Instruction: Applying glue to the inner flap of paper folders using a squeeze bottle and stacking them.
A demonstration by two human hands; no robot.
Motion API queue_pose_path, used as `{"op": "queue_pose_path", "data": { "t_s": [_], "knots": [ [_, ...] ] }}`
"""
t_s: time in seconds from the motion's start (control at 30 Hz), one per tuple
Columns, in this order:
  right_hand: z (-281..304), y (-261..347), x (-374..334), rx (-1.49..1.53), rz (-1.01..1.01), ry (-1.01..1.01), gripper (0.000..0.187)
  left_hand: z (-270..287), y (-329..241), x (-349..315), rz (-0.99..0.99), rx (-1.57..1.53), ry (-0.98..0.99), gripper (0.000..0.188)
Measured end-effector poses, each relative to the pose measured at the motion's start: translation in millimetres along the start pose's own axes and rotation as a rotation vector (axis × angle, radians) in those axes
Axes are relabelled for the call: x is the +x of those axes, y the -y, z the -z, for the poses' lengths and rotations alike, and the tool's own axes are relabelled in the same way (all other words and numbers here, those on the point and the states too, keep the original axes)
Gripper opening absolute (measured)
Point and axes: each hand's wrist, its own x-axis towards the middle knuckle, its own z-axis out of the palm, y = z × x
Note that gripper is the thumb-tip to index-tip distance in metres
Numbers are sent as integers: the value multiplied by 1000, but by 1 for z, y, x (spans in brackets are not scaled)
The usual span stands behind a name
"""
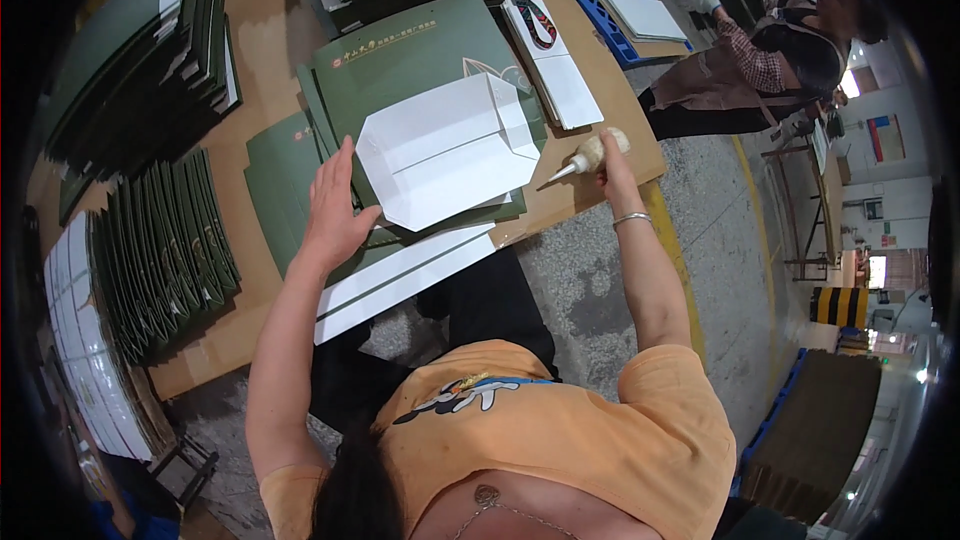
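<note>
The right hand is clenched round a glue bottle, while the left hand lies flat and released on a green bag sheet at its nine o'clock edge. The bottle lies lengthwise roughly from two to eight o'clock, its nozzle aimed at the folded white bag bottom. Squeezed too hard, glue could smear onto the green face. Farther off, at one o'clock, a co-worker handles white sheets.

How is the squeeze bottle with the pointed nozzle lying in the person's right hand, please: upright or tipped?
Tipped. The cream squeeze bottle with pointed nozzle lies nearly sideways in the right hand, nozzle aimed left and slightly down toward the white folded paper-bag bottom, not visibly touching it.
</note>
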Motion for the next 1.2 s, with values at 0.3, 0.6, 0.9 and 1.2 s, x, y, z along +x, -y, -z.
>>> {"op": "queue_pose_path", "data": {
  "t_s": [0.3,0.6,0.9,1.2],
  "knots": [
    [-25,4,6,-679,622,-602,54,-5,-4,14,-31,-98,-39,71],
    [-35,56,-106,-1091,1382,465,70,-11,6,-13,-214,348,108,63],
    [-64,54,-104,-740,1069,532,63,-36,-18,2,-107,277,-234,54],
    [-90,46,-104,-580,866,419,59,-68,-22,18,0,150,-500,37]
  ]
}}
